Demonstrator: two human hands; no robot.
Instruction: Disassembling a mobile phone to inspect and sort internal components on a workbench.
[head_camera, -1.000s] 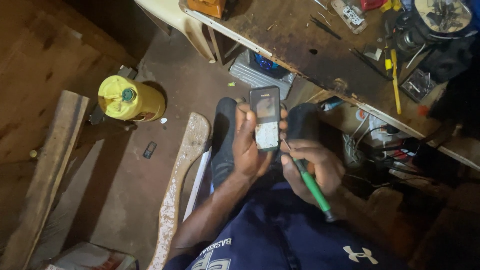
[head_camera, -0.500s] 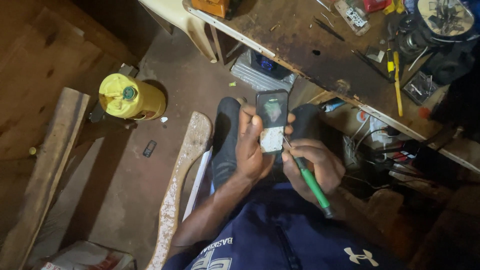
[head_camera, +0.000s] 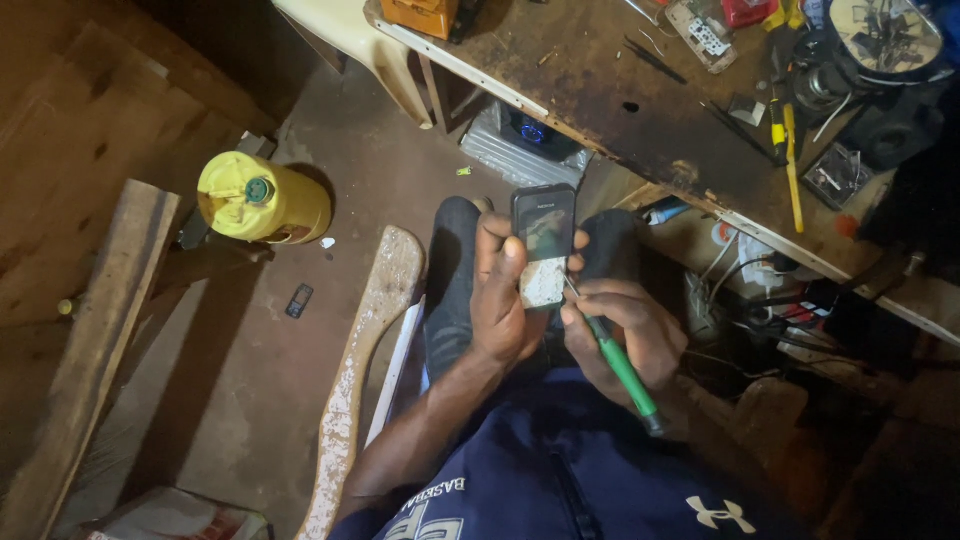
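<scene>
A small black mobile phone (head_camera: 544, 240) with a pale keypad stands upright in my left hand (head_camera: 505, 300), thumb on its left edge. My right hand (head_camera: 628, 330) grips a green-handled screwdriver (head_camera: 620, 365). Its metal tip touches the phone's lower right edge. Both hands hover over my knees in dark trousers, just in front of the workbench.
A worn wooden workbench (head_camera: 640, 110) at top right carries tools, a yellow screwdriver (head_camera: 792, 170), circuit boards and a dark round speaker. A yellow jerrycan (head_camera: 262, 200) lies on the floor at left. Wooden planks (head_camera: 90, 330) and a pale curved slat (head_camera: 360, 360) lie near my legs. Wires hang under the bench.
The phone and both hands stay together in the same pose. The view has shifted slightly; the screwdriver tip stays at the phone's lower right edge.
</scene>
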